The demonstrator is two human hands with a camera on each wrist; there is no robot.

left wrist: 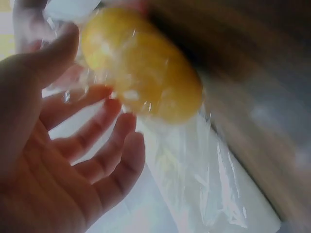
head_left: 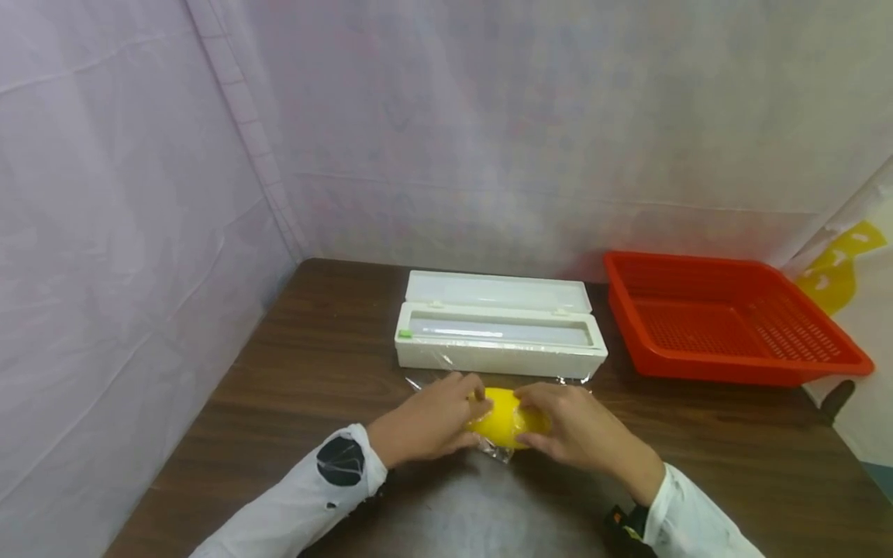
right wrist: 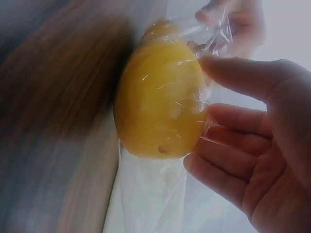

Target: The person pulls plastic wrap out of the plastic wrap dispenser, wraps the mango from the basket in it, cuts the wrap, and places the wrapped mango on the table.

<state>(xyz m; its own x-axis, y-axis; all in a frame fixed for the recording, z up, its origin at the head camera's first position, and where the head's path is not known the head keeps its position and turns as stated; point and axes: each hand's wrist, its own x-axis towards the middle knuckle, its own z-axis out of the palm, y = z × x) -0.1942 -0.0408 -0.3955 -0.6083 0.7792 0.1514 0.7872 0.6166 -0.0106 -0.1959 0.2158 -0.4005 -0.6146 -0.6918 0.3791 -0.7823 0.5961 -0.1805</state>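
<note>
A yellow lemon (head_left: 498,418) lies on its side between both hands, partly covered by clear plastic wrap (right wrist: 150,189). My left hand (head_left: 436,418) is at its left end, pinching a gathered bit of film between thumb and fingers. On the opposite end, my right hand (head_left: 586,426) holds the lemon through the film, thumb on one side and curled fingers on the other. From the lemon the film runs back to a white wrap dispenser box (head_left: 502,360) whose lid stands raised. Crinkles and bright glints show on the film over the lemon (left wrist: 141,68) in the left wrist view.
A red plastic basket (head_left: 725,368) with perforated sides stands at the back right of the brown wooden table (head_left: 293,372). White sheeting (head_left: 446,139) hangs behind and to the left. A yellow patterned piece (head_left: 833,275) shows at the right edge.
</note>
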